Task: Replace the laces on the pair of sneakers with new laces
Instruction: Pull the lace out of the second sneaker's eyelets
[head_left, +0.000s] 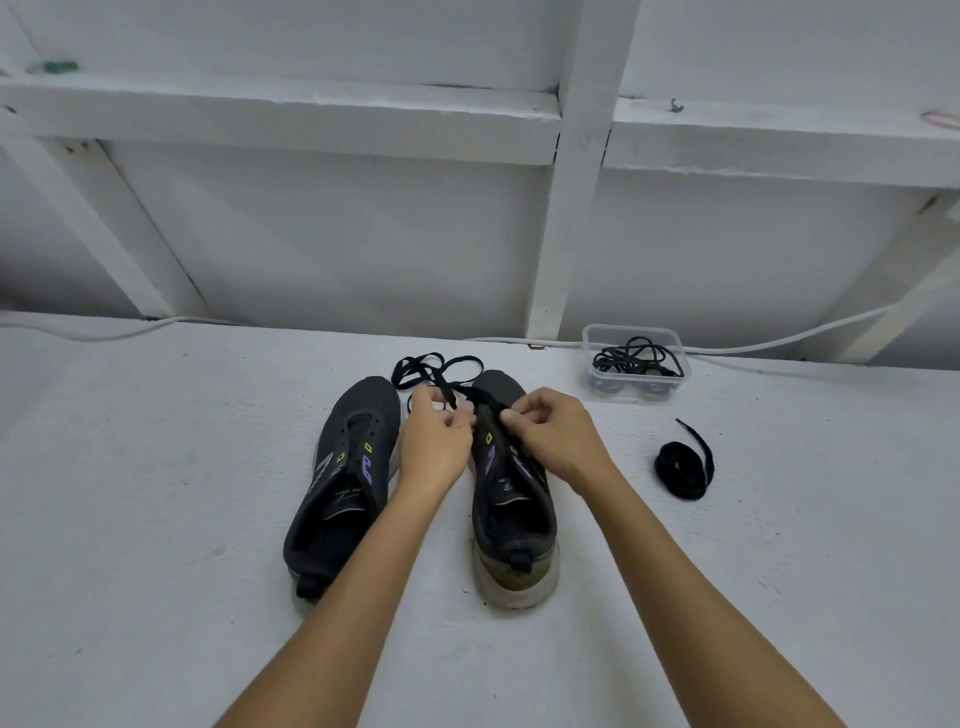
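Two dark sneakers stand side by side on the white surface, toes pointing away from me. The left sneaker (340, 488) has bare eyelets. Over the right sneaker (511, 525) both hands work a flat black lace (436, 370), whose loose loops lie beyond the toes. My left hand (434, 441) pinches one strand near the shoe's upper eyelets. My right hand (550, 431) pinches the lace on the other side of the tongue. A coiled black lace (681, 470) lies to the right of the shoes.
A clear plastic box (634, 361) holding thin black cord stands at the back right, near the wall. A white cable (779, 340) runs along the foot of the white wooden wall. White beams cross the wall behind.
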